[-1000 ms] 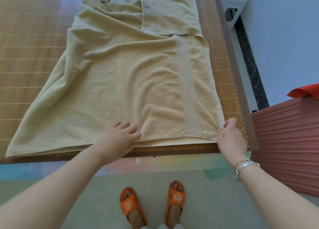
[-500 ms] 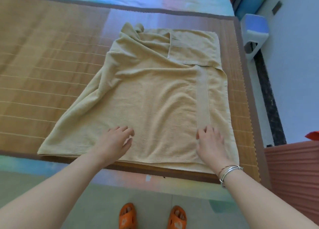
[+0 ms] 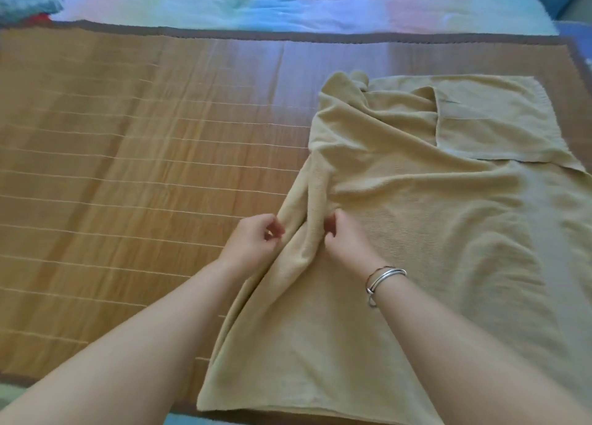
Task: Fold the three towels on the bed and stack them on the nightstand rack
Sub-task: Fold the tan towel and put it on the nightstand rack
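A big tan towel (image 3: 432, 232) lies on a bamboo mat (image 3: 128, 168) on the bed. Both hands are at the towel's left edge, close together, with a raised ridge of cloth between them.

The left hand (image 3: 254, 237) is on the outer side of the ridge. Its fingers are curled in and its fingertips touch the cloth. It looks like it pinches the edge of the towel, but the picture is a bit blurry there, so this is hard to tell for sure.

The right hand (image 3: 344, 235) is on the inner side of the ridge, right on top of the towel. Its fingers are curled too, and they bunch up the cloth. A silver bracelet (image 3: 382, 279) sits on the right wrist.

Most of the towel spreads out flat to the right of the right hand. Far from the hands, at the top, the towel is rumpled, and one corner is folded back over itself. Below the hands, the towel runs down between the two arms to the near edge of the mat.

To the left of the left hand there is only bare mat. Past the mat, far from both hands, is a bed sheet (image 3: 288, 1) with many soft colors.
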### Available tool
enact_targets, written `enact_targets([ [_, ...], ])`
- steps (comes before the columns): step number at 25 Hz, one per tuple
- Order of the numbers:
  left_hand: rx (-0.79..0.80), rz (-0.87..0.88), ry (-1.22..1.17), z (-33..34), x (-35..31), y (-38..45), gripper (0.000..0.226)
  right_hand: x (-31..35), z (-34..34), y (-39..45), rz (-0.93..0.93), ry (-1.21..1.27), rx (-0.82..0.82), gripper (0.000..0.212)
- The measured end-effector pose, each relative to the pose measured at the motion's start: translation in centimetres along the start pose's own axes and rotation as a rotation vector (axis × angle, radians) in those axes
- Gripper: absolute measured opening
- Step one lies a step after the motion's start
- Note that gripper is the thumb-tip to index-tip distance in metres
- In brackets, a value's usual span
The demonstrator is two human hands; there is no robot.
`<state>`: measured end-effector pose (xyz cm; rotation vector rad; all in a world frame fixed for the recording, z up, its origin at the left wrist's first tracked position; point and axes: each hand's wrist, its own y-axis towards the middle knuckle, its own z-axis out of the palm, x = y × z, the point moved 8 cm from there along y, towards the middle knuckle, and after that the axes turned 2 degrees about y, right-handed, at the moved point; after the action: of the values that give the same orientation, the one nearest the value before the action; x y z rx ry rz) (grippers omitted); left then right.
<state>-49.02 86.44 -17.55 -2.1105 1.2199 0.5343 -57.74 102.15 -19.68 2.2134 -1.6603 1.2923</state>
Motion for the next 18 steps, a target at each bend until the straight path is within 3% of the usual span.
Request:
enact_targets([
  [2, 0.043, 0.093, 0.123, 1.2, -0.3, 2.7, 0.007, -0.2, 1.1, 1.9, 0.05, 0.021, -0.054, 0.025],
  [5, 0.058, 0.118, 0.322, 2.5, -1.0, 4.9, 0.032, -1.1, 1.6, 3.3, 0.117, 0.027, -0.057, 0.024],
  [8, 0.024, 0.132, 0.294, 2.4, -0.9, 5.9, 0.021, -1.5, 2.1, 4.2, 0.155, -0.025, 0.005, 0.016],
  [12, -0.147, -0.142, -0.156, -1.8, 4.3, 6.3, 0.016, -1.8, 2.1, 4.6, 0.162, -0.053, 0.03, 0.014],
  [14, -0.235, -0.285, -0.054, -4.3, 7.4, 6.0, 0.016, -1.6, 2.2, 4.6, 0.17, -0.048, 0.052, 0.015],
  [16, -0.312, -0.17, 0.073, -5.7, 7.3, 5.2, 0.012, -1.6, 2.3, 4.6, 0.184, -0.056, 0.077, 0.021],
  [18, -0.279, 0.148, 0.039, -4.6, 3.8, 3.7, 0.013, -1.6, 2.4, 4.7, 0.179, -0.074, 0.089, 0.025],
])
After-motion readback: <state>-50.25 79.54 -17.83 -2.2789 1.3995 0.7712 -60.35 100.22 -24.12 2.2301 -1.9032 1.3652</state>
